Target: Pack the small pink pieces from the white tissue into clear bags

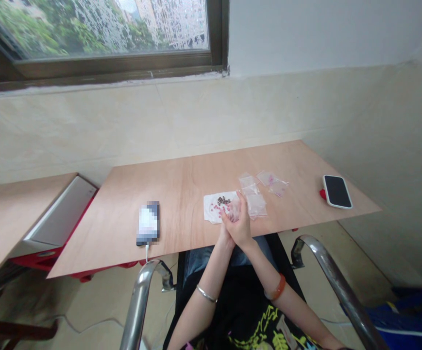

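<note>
Both hands together at right end of white sheet [208,214] on table [181,194]. Right hand [242,226] half-curled, clasped over left, thumb toward sheet; clear plastic [234,210] perhaps in its grip. Left hand [227,237] mostly covered; opening and hold cannot be told. Dark pieces [224,200] and pink beads [216,207] on sheet, just left of right hand's fingers. Sheet's visible length runs sideways.

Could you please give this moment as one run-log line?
left hand, right hand: together at clear bag; grip: partly hidden; white sheet: pink pieces, dark pieces on top; more bags: right of sheet
</note>
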Tool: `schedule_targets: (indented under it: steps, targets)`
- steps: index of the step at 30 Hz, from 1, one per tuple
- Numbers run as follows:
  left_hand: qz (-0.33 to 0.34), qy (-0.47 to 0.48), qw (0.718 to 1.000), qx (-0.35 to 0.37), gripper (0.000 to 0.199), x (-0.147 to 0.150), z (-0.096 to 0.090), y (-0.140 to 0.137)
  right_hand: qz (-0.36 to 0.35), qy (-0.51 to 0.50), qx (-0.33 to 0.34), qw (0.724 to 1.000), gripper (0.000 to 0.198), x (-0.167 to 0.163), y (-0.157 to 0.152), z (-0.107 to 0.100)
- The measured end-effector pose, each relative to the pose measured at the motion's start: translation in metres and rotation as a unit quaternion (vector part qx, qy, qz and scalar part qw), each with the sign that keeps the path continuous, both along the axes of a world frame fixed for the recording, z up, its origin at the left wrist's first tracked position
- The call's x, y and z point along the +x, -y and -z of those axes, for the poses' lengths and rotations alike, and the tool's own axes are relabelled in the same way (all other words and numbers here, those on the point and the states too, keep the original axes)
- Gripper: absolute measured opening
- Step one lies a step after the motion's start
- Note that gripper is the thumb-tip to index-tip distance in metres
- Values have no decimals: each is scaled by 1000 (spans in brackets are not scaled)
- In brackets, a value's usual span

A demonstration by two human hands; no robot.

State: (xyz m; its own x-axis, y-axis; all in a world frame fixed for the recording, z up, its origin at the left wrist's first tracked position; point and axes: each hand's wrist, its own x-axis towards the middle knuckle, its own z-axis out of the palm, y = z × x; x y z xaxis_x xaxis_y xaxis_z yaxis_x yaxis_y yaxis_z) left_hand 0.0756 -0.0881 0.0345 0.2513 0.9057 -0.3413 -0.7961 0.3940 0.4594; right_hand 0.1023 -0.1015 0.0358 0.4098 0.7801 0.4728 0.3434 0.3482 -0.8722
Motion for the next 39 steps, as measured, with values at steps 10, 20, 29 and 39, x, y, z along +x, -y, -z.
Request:
schedule_targets:
  steps: [10,20,29,39]
  targets:
    - [45,-508,853,113,43,-26,23,-21,70,-354,-69,930,45,17,-10,8]
    - [136,-832,457,283,27,-43,32,-73,40,-553,-161,817,32,55,-14,25]
    - [144,-845,409,314,28,-43,46,-67,-35,-562,-176,807,21,60,-12,36]
    - [111,-846,427,300,31,-46,36,-60,-55,-588,-191,784,21,56,-8,28]
